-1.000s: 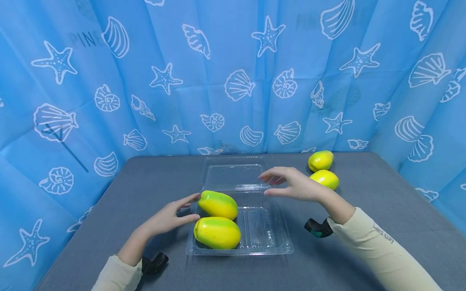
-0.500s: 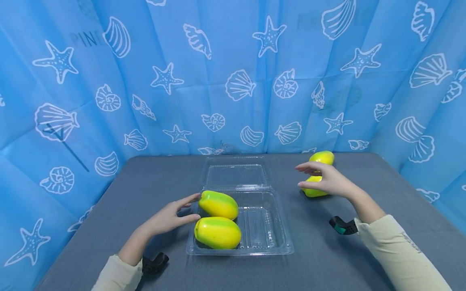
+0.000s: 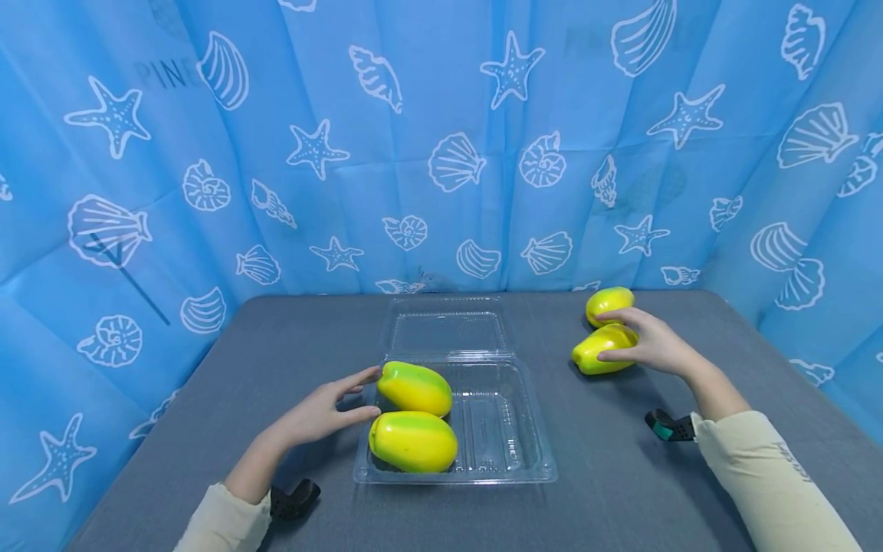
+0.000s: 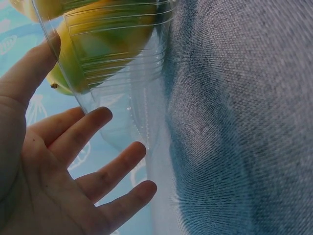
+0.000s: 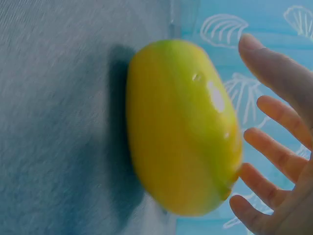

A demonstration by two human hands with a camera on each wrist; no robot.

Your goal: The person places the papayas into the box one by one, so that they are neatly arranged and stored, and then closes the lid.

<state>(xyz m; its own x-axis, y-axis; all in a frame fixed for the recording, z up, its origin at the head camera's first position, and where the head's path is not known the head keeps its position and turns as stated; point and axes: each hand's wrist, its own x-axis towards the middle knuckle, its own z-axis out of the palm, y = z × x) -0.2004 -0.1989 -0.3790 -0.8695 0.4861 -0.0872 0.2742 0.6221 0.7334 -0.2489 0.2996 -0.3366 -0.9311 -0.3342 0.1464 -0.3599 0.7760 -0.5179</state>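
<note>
Head view: your left hand (image 3: pixel 320 414), fingers apart, flanks the container (image 3: pixel 486 433) of 2 fruits (image 3: pixel 414 445); your right hand (image 3: pixel 654 343), likewise spread, hangs over the nearer tabletop fruit (image 3: pixel 589 354), which a lopsided grip could roll against its neighbour (image 3: pixel 608 300).

"What's behind the worktop (image 3: pixel 310 330)?"
"A blue curtain (image 3: pixel 441 92), softly creased, wrapping round to the left and right sides as well."
"Any pattern on it?"
"White starfish (image 3: pixel 512 69) and seashells (image 3: pixel 457 162), plus faint dark lettering (image 3: pixel 160 74) at upper left that starts 'PIN'."
"And the worktop itself?"
"Grey woven cloth (image 3: pixel 276 368), its far corners rounded, under bright, even light."
</note>
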